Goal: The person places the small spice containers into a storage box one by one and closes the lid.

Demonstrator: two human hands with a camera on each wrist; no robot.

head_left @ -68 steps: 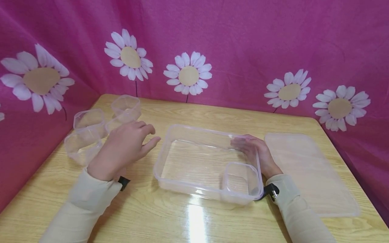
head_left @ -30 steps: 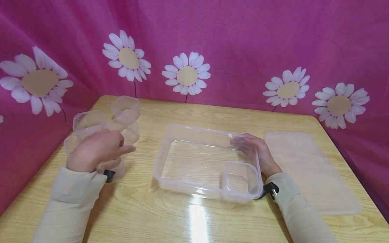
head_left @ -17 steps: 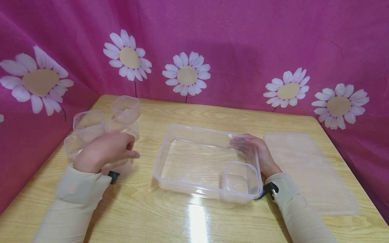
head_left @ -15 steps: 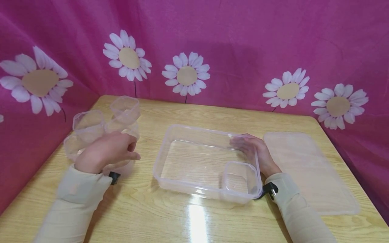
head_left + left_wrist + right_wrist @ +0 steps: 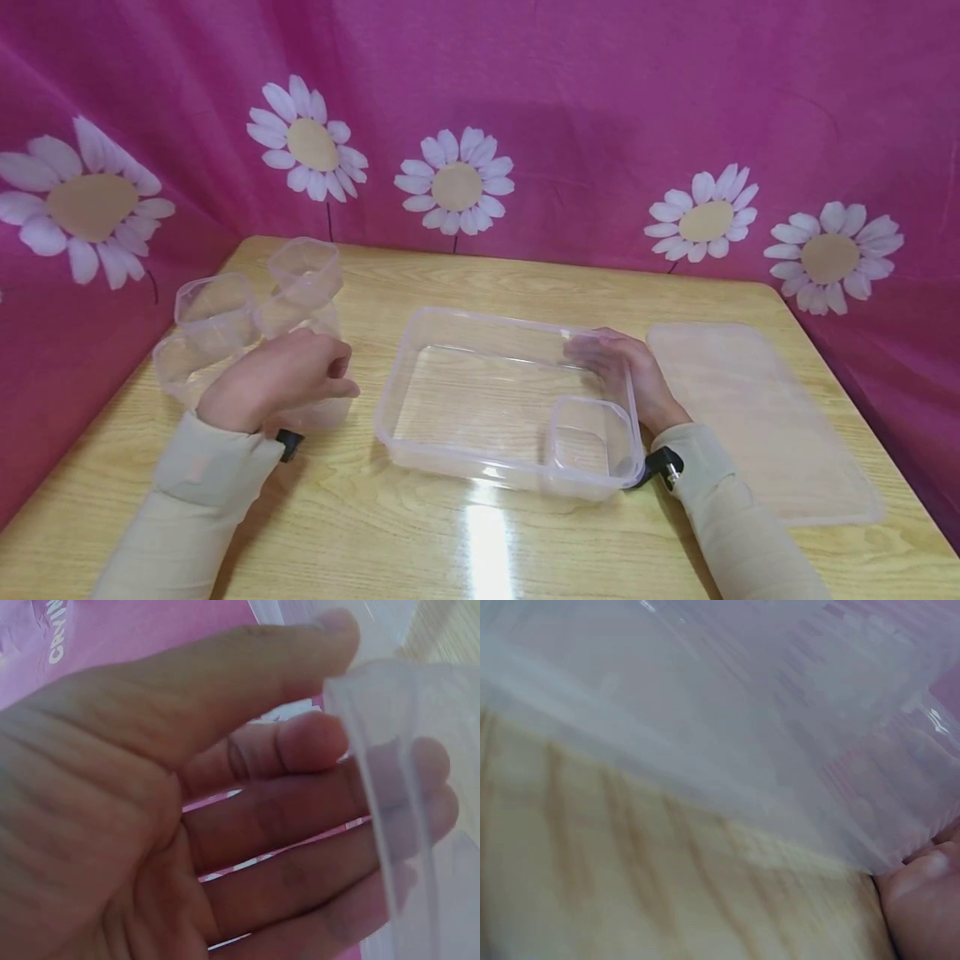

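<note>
In the head view my left hand (image 5: pixel 285 375) grips a small clear plastic container (image 5: pixel 330 412), mostly hidden under the palm. The left wrist view shows the thumb near the rim of that container (image 5: pixel 405 825) and the fingertips seen through its wall. My right hand (image 5: pixel 641 375) cups the far right corner of a large clear rectangular box (image 5: pixel 457 462); its fingers show through the plastic. Inside the box, in the near right corner, stands another small square container (image 5: pixel 588 412). The right wrist view has the hand (image 5: pixel 930 907) against the box wall (image 5: pixel 705 742).
Several small clear containers stand at the left, among them one at the back (image 5: pixel 303 271) and one nearer the edge (image 5: pixel 187 367). A flat translucent lid (image 5: pixel 757 425) lies at the right. A pink flowered cloth (image 5: pixel 570 167) rises behind the wooden table (image 5: pixel 390 542).
My left hand went down left among the small containers, took hold of one, and now moves slightly right with it. The right hand stays at the box corner.
</note>
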